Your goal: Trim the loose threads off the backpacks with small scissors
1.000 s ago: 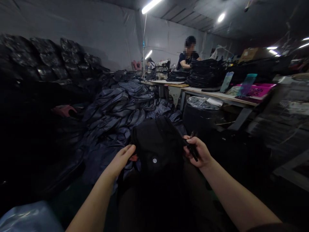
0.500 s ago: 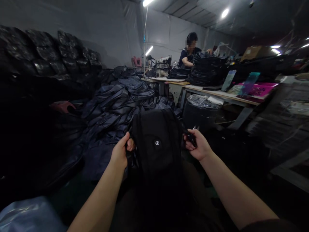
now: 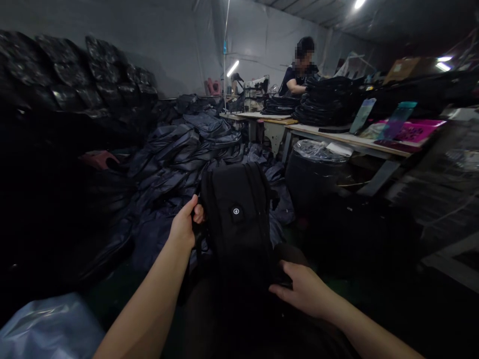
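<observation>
Right, here's the black backpack [image 3: 237, 229], near and in the middle, its small round white badge [image 3: 236, 211] facing up at us! The left hand [image 3: 186, 223] has it by the left edge, fingers curled round, thumb on top, a firm hold. Over to the right, the right hand [image 3: 302, 288] is low beside the bag's flank, thumb and fingers a narrow way apart; it's so dark there, I can't tell what it grips, if anything.

Just beyond the backpack, a great heap of dark bags [image 3: 179, 159] sprawls away to the far left. Far right of centre, a co-worker [image 3: 297, 80] leans at a tall black stack [image 3: 329, 102] on the table [image 3: 342, 133], with a pink basket [image 3: 424, 130] at the table's right end. And near left, a shiny pale-blue sheet [image 3: 50, 326] fills the corner!
</observation>
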